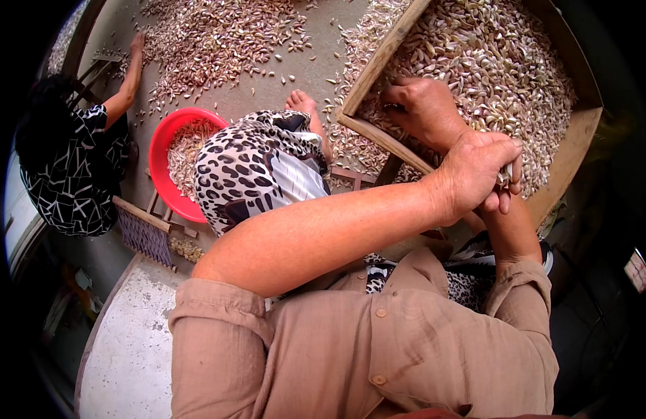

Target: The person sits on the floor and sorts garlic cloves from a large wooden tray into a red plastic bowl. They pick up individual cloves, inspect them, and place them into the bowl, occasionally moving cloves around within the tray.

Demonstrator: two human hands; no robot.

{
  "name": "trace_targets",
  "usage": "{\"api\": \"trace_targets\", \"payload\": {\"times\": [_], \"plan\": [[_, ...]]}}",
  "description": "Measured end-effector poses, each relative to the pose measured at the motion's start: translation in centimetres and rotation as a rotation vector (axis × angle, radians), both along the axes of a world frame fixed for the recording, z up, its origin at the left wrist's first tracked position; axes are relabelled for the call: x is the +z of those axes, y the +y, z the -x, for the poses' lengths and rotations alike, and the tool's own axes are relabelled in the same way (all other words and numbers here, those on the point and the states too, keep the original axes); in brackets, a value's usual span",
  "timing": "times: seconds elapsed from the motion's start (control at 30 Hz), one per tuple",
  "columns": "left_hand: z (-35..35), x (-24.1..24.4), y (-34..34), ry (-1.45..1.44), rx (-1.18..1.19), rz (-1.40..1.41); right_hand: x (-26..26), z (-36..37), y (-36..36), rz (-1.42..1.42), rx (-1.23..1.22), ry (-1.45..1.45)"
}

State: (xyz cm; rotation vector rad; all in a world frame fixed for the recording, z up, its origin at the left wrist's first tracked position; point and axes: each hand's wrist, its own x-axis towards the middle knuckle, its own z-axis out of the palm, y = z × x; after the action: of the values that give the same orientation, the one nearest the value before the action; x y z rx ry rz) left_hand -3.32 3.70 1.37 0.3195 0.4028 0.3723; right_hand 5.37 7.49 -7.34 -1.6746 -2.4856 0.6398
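A wooden-sided tray (378, 55) full of garlic cloves (490, 68) stands before me at the upper right. My left arm stretches across my body, and my left hand (483, 165) is over the tray's near side. Its fingers are curled around a few garlic cloves (505, 175), partly visible below the thumb. Beneath it, my right forearm passes across toward the tray's left corner. There my right hand (425, 110) reaches in among the cloves, its fingers bent. The fingertips are in shadow, so whether they grip anything is unclear.
Garlic cloves (223, 42) lie heaped on the concrete floor (257, 94). A red plastic basin (160, 173) holding garlic stands beside my patterned trouser leg (249, 162). At left a co-worker (71, 173) reaches toward the heap, near a stool with a woven seat (142, 233).
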Motion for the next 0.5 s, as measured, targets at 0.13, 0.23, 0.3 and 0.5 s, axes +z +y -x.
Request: {"api": "trace_targets", "payload": {"times": [0.13,0.23,0.3,0.5], "plan": [[-0.3,-0.2,-0.3,0.016,0.004,-0.003,-0.4,-0.1,-0.5,-0.051,-0.036,0.025],[-0.3,-0.6,-0.3,0.046,-0.027,-0.03,-0.5,0.7,-0.1,-0.056,-0.008,-0.047],[-0.4,-0.8,-0.4,0.063,-0.028,-0.038,-0.5,0.6,-0.3,-0.043,-0.047,0.005],[-0.4,-0.8,-0.5,0.144,0.063,0.016,0.9,-5.0,-1.9,-0.009,-0.402,0.524]]}}
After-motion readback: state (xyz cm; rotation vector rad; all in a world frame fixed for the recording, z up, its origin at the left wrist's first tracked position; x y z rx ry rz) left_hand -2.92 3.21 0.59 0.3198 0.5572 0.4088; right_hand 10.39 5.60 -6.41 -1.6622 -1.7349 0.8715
